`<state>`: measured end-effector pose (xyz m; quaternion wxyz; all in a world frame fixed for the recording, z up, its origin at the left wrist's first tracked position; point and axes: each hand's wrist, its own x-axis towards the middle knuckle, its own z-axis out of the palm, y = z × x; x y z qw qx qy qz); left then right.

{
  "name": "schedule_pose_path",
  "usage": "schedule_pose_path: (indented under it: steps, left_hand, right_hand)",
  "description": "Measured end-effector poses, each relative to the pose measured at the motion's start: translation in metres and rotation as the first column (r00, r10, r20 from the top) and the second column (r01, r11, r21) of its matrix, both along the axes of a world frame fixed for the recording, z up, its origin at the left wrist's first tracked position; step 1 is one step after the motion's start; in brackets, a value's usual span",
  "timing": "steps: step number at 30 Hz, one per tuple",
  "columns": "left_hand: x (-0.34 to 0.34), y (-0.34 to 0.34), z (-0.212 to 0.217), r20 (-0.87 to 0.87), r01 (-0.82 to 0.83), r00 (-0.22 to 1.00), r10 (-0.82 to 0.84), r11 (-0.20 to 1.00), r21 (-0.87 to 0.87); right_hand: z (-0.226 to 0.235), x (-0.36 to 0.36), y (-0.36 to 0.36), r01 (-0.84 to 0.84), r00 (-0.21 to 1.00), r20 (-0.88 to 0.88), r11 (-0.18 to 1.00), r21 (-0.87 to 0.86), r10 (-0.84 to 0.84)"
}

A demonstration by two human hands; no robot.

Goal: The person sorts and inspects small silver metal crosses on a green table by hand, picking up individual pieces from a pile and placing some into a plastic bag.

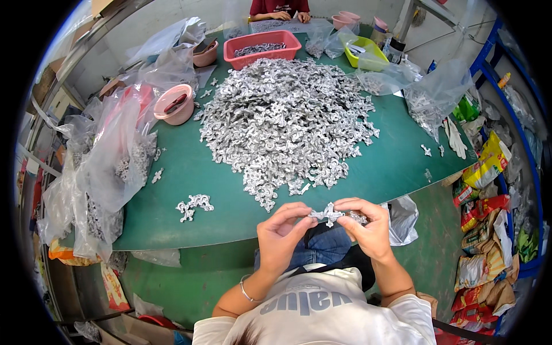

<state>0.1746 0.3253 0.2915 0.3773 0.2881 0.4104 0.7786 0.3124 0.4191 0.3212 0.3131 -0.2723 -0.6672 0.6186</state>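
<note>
Between my two hands, just past the table's front edge, is a silvery cross-shaped metal piece [330, 214]. My left hand [280, 234] pinches its left arm between thumb and fingers. On the other side, my right hand [368, 226] grips the right end, and a few more metal pieces [359, 217] show within its curled fingers. A large heap of similar silvery pieces [287, 121] spreads over the green table [230, 221] in front of me. To the left lies a small group of the pieces [194, 206], apart from the heap.
A red tub [237, 60] of darker parts stands behind the heap, and a pink bowl [175, 104] to its left. Clear plastic bags [109, 167] of parts crowd the left edge; another bag [440, 95] sits at right. Across the table, a person [280, 8] handles parts.
</note>
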Motion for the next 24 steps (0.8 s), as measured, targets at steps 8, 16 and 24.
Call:
schedule_pose_path:
  steps: [8,16,24]
  left_hand:
    - [-0.002,0.002,-0.003,0.015,0.137,0.991,-0.137,0.99,-0.024]
    - [-0.009,0.019,-0.012,0.273,0.223,0.946,-0.176,0.962,-0.155]
    - [-0.015,0.034,-0.021,0.365,0.304,0.901,-0.234,0.941,-0.146]
  right_hand:
    - [-0.015,-0.005,-0.002,0.051,0.986,-0.152,0.987,-0.15,-0.074]
    - [-0.031,-0.013,0.019,-0.1,0.967,-0.253,0.868,-0.487,-0.03]
    - [-0.043,-0.019,0.037,-0.129,0.961,-0.273,0.787,-0.604,-0.052]
